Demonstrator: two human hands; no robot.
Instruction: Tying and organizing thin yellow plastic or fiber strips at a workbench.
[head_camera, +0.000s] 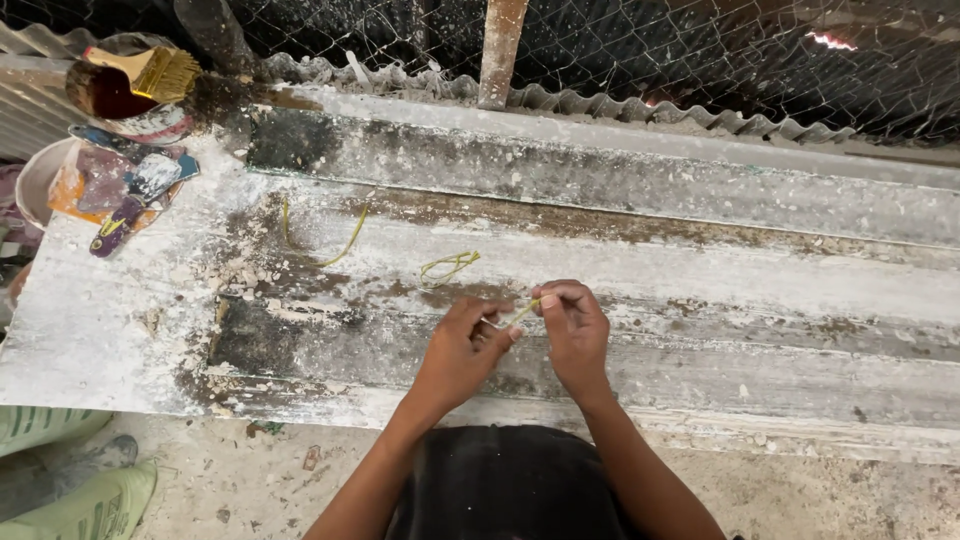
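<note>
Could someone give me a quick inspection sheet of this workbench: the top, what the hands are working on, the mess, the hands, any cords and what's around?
Surface: long workbench, caked in white dust and dark patches.
Job's things: thin yellow-green strand pinched between both hands.
Clutter: looped strand and longer strand on the bench; brush over a tin; smeared scraper.
Hands: left hand and right hand, both pinching the strand.
Cables: nothing seen.
Surroundings: wire mesh, corrugated sheet, gritty floor.

Open bench ahead and to the right.
Blocked at far left by paint tin with brush; hemmed behind by wire mesh; loose yellow string just ahead.
</note>
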